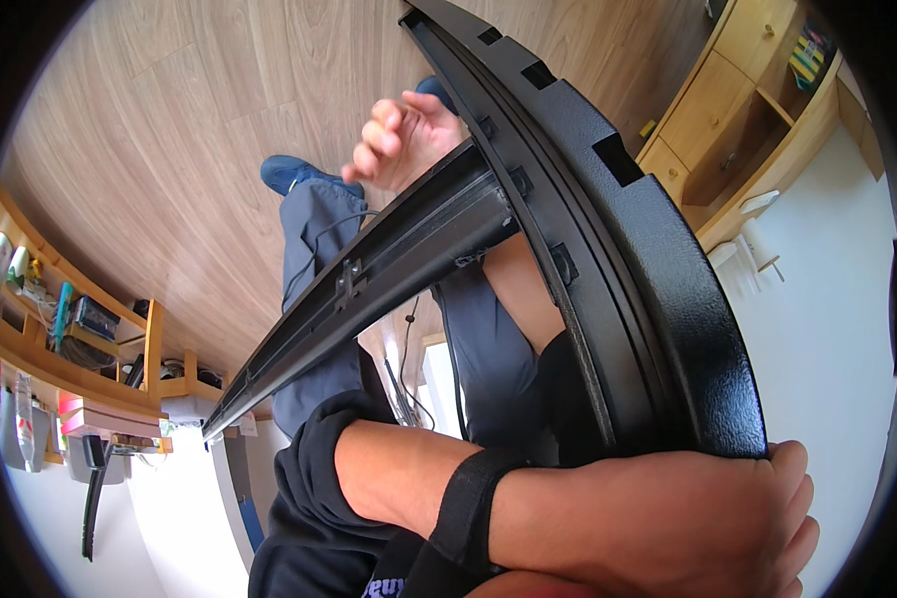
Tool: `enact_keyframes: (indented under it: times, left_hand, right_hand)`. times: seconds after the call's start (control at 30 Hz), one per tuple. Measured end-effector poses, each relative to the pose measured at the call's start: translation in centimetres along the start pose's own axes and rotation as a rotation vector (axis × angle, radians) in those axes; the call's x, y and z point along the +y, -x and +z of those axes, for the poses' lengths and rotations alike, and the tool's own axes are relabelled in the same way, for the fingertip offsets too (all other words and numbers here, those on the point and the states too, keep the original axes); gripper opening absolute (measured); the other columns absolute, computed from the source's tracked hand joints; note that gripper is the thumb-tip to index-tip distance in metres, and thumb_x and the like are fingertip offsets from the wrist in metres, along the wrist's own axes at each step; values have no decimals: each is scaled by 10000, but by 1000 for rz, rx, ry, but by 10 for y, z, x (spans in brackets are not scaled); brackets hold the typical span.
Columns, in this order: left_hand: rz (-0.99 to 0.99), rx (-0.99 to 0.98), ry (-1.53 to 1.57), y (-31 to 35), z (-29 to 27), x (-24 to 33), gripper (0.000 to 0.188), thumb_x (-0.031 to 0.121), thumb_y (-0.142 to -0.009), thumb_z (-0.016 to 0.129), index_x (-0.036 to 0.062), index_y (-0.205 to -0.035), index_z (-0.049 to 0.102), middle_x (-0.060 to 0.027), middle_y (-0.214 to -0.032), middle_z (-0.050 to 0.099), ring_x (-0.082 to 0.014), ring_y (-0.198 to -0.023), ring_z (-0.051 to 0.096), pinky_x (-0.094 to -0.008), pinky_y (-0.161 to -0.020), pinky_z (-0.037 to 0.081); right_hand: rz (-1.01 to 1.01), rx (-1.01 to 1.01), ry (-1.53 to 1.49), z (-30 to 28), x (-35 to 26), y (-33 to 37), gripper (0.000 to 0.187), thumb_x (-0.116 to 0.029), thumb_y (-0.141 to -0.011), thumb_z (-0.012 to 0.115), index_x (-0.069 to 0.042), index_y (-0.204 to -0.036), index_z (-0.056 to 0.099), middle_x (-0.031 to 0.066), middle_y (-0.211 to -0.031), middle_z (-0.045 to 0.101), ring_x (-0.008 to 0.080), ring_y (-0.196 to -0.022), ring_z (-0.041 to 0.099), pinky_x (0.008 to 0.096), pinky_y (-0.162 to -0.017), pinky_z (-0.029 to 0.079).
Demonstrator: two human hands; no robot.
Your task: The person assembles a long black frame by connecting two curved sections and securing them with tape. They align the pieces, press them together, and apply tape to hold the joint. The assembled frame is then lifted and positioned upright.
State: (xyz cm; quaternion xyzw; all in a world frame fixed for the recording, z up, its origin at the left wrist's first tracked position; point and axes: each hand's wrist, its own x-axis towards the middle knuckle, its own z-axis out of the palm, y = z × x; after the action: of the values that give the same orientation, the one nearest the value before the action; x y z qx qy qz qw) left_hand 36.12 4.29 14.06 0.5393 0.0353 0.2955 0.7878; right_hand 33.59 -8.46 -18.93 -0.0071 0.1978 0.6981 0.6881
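A long black metal frame slants across in front of me. Its thick, textured beam (658, 269) has rectangular notches along the outer edge, and a grooved channel rail (369, 269) runs off from it toward the lower left. My left hand (708, 508), a black band round its wrist, reaches across to the right and curls its fingers at the near end of the beam. Beyond the rail, my right hand (409, 140) shows with its fingers apart and loosely bent, nothing visible in it. Its forearm passes behind the frame, which hides part of it.
Under the frame are my grey trouser legs and blue shoes (299, 174) on the wood floor (169, 130). A thin black cable (409, 329) hangs by the legs. Wooden drawers (703, 110) stand at the right, a crowded wooden shelf (80, 309) at the left.
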Motion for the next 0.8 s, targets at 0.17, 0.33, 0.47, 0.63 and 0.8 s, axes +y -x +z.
enact_keyframes:
  times: [0.17, 0.33, 0.47, 0.63, 0.8]
  left_hand:
    - [2, -41, -10, 0, -10, -4, 180, 248, -825, 642, 159, -785, 491, 27, -786, 450, -169, -728, 480, -336, -687, 358]
    - [-13, -135, -58, 5, -22, -8, 168, 248, -851, 641, 163, -808, 503, 33, -804, 466, -165, -750, 496, -332, -708, 371]
    - [0, -173, -94, 6, -23, -6, 158, 248, -872, 639, 166, -826, 513, 38, -819, 479, -161, -767, 509, -329, -724, 382]
    - [9, -223, -123, 2, -27, -4, 146, 249, -898, 638, 170, -849, 525, 44, -838, 495, -157, -788, 526, -325, -745, 395]
    - [-46, -270, 28, 0, -37, 1, 151, 264, -892, 647, 190, -826, 534, 43, -845, 535, -164, -791, 554, -325, -728, 415]
  right_hand:
    - [-55, 101, -14, -20, -7, 3, 402, -429, -1089, 523, -114, -1268, 699, 92, -1185, 745, 377, -1273, 648, 601, -1200, 411]
    - [-81, 181, -30, -37, -6, 9, 463, -465, -1080, 520, -89, -1289, 691, 121, -1256, 712, 390, -1318, 613, 609, -1217, 389]
    - [-81, 220, -27, -43, -4, 14, 513, -495, -1073, 518, -69, -1306, 686, 144, -1313, 686, 400, -1354, 585, 615, -1230, 371]
    - [-94, 271, -21, -48, -5, 17, 578, -531, -1063, 516, -43, -1327, 679, 173, -1384, 654, 413, -1399, 550, 623, -1246, 349]
    - [-88, 347, -16, -56, -4, 23, 643, -568, -1054, 513, -18, -1348, 672, 202, -1455, 621, 426, -1444, 515, 631, -1263, 326]
